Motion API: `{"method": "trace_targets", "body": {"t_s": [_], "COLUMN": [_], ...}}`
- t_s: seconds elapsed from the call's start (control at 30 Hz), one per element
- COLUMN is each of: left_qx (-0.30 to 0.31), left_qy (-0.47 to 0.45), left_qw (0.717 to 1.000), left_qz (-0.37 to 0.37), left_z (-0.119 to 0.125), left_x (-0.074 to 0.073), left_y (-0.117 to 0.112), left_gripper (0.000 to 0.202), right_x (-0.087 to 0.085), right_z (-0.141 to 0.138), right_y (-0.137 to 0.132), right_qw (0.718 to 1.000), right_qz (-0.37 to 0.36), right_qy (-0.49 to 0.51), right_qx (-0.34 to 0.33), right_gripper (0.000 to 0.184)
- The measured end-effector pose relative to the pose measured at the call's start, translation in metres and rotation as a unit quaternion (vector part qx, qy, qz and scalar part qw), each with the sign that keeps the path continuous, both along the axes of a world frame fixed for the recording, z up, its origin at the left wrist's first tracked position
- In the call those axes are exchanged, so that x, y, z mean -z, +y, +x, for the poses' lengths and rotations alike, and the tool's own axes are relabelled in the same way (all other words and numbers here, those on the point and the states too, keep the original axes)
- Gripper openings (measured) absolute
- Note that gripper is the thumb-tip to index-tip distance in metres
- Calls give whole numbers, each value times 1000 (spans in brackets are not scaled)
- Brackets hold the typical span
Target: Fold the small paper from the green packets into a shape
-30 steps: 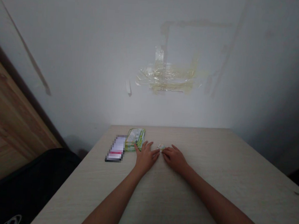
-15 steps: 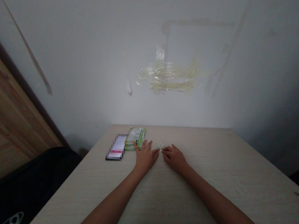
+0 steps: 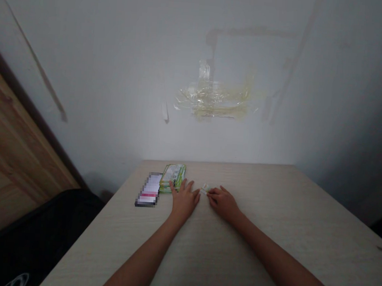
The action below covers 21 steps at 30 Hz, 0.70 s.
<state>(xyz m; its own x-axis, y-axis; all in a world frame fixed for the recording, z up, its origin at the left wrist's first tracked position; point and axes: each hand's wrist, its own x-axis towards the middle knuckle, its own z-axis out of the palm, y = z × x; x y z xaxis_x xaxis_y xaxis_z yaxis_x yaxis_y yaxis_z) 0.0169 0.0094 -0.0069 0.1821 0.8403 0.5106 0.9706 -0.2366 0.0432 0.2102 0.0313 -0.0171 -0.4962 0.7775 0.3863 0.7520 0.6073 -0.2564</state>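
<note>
My right hand point(image 3: 222, 202) rests on the table, its fingertips closed on a small, pale, whitish-green folded piece point(image 3: 204, 189) that looks like paper or wrapper. What exactly it is cannot be made out. Just left of that piece lies my left hand point(image 3: 185, 201), palm down with several fingers spread. Its thumb side is close to the piece's left edge, with a narrow gap showing. The outer fingers of this hand reach to the front edge of a stack of green-and-white packets point(image 3: 173, 176).
Left of the packets, a phone point(image 3: 147, 190) with a blurred screen lies on the light wooden table point(image 3: 271, 199). A white wall point(image 3: 116, 91) with peeling clear tape point(image 3: 218, 99) rises behind. Something black point(image 3: 40, 228) and a wooden panel point(image 3: 9, 145) stand at the left.
My left hand has drawn slightly left, away from the small piece. The piece looks flatter and more spread, and stays at my right fingertips. The packets and phone have not moved.
</note>
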Motion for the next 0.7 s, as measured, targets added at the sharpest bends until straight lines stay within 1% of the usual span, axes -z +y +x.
{"method": "trace_targets", "body": {"t_s": [0.2, 0.4, 0.53, 0.7], "left_qx": [14, 14, -9, -43], "left_qy": [-8, 13, 7, -19], "left_qw": [1000, 1000, 999, 997], "left_qz": [-24, -22, -36, -69], "left_z": [4, 6, 7, 7], "left_x": [3, -1, -4, 0], "left_y": [3, 1, 0, 1], "left_gripper": [28, 29, 30, 31], "right_x": [2, 1, 0, 0], "right_z": [1, 2, 1, 0], "right_y": [1, -1, -2, -2], "right_qw": [1000, 1000, 1000, 1000], "right_qz": [-6, -8, -7, -12], "right_qy": [12, 13, 2, 8], "right_qx": [-13, -11, -2, 3], "right_gripper": [31, 31, 31, 31]}}
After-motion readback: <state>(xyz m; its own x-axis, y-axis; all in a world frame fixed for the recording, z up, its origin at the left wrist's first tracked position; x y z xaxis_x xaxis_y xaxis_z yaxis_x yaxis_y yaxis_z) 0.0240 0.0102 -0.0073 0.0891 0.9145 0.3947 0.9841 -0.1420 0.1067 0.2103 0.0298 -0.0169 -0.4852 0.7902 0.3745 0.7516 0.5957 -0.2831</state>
